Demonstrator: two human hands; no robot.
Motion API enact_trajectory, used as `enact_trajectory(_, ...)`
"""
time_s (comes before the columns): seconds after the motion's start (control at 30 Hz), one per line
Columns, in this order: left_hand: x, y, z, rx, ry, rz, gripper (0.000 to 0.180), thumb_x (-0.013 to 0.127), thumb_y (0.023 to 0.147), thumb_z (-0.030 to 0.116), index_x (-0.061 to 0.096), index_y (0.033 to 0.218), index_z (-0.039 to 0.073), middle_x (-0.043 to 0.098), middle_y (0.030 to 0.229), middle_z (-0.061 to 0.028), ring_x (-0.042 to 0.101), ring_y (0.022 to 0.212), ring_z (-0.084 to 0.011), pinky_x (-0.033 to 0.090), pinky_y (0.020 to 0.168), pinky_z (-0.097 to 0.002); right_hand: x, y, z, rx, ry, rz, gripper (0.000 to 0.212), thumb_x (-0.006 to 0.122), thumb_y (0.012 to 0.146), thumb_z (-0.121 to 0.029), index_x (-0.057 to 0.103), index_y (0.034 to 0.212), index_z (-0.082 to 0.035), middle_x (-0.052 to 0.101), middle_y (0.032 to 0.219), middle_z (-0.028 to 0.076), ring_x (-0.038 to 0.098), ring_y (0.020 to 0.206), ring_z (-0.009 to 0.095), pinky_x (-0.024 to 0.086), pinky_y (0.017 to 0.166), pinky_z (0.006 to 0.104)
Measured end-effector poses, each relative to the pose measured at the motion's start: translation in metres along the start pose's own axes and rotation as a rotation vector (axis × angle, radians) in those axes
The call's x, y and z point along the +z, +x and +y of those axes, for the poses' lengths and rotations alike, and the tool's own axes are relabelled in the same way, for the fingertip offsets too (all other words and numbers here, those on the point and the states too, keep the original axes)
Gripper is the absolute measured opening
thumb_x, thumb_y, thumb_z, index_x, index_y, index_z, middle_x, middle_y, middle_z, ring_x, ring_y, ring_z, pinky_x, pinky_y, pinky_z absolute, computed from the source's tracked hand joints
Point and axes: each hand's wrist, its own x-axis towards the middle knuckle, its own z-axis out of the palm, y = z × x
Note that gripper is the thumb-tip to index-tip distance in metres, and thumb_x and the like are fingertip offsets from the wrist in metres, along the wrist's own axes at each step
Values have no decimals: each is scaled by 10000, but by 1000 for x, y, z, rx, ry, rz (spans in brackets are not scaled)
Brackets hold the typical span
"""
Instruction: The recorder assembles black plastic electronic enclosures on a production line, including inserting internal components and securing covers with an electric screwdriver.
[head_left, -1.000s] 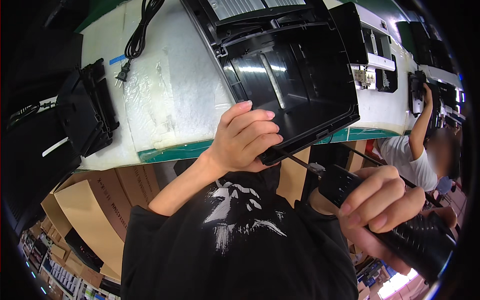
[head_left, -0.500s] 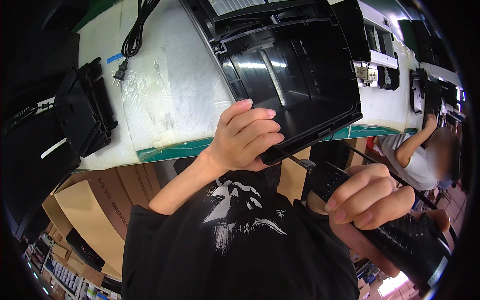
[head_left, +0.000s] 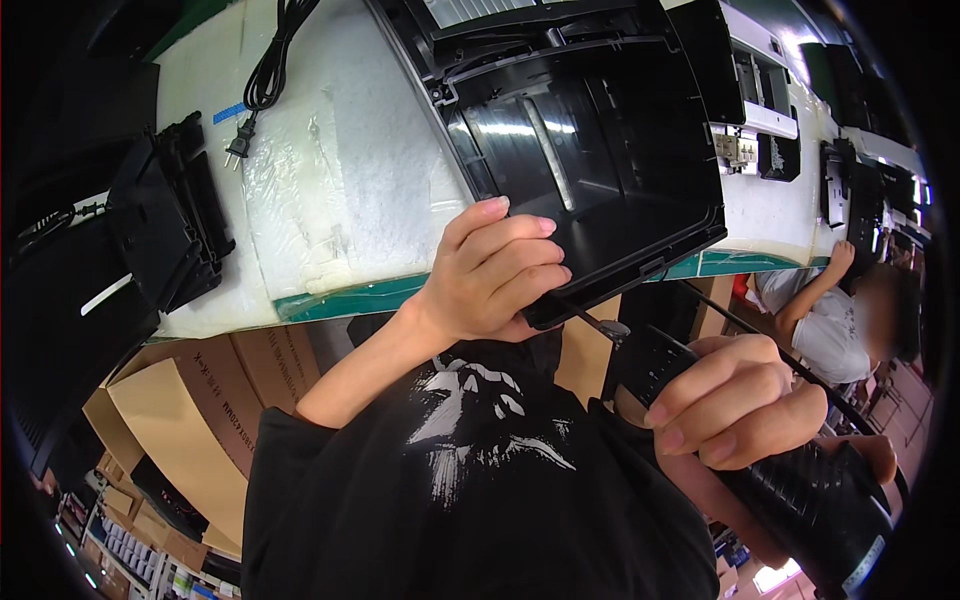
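My left hand [head_left: 495, 270] curls over the near left corner of a black plastic housing [head_left: 650, 150], which lies open side up at the bench edge. My right hand [head_left: 745, 405] wraps around a black electric screwdriver [head_left: 810, 495] in front of the bench. Its thin shaft points left and up, meeting the housing's near corner just below my left fingers. The tip of the shaft is hidden there, so I cannot tell whether it sits in a screw.
A black power cord [head_left: 268, 75] with a plug lies on the plastic-covered bench [head_left: 370, 160]. More black housings [head_left: 170, 220] stand at left. White-and-black parts [head_left: 760, 120] sit at right. Cardboard boxes [head_left: 190, 420] are below. A co-worker [head_left: 835, 335] is at far right.
My right hand and the screwdriver have shifted very slightly left and down. My left hand stays on the housing corner. The co-worker's arm has moved a little.
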Motion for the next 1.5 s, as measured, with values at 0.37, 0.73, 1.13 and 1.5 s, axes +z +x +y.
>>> enact_trajectory(0.37, 0, -1, 0, 5, 18, 7, 336, 429, 858, 429, 585, 782, 142, 583, 873, 17, 556, 968, -163, 342, 981, -379, -2, -4, -9, 22, 11, 8, 182, 669, 670, -6, 512, 760, 10, 594, 707, 148, 611, 542, 247, 494, 400, 254)
enact_trajectory(0.73, -1, 0, -1, 4, 7, -17, 281, 640, 707, 426, 597, 830, 177, 601, 870, 54, 544, 957, -159, 269, 985, -377, 9, -5, -6, 0, -14, 130, 161, 686, 648, 38, 531, 650, -7, 614, 717, 128, 636, 577, 251, 438, 372, 227)
enact_trajectory(1.13, 1, 0, 1, 2, 8, 13, 265, 438, 832, 356, 580, 804, 134, 576, 894, 13, 536, 1002, -163, 340, 987, -389, 11, -6, -2, 95, -61, -42, 161, 689, 610, 48, 545, 662, -3, 604, 658, 129, 619, 544, 235, 378, 345, 230)
enact_trajectory(1.5, 3, -7, 4, 10, 31, 8, 118, 545, 794, 263, 586, 789, 152, 599, 862, 43, 544, 980, -140, 326, 968, -366, 36, -12, 18, -22, -25, 39, 164, 694, 641, 44, 552, 706, -6, 612, 653, 118, 630, 552, 234, 324, 333, 220)
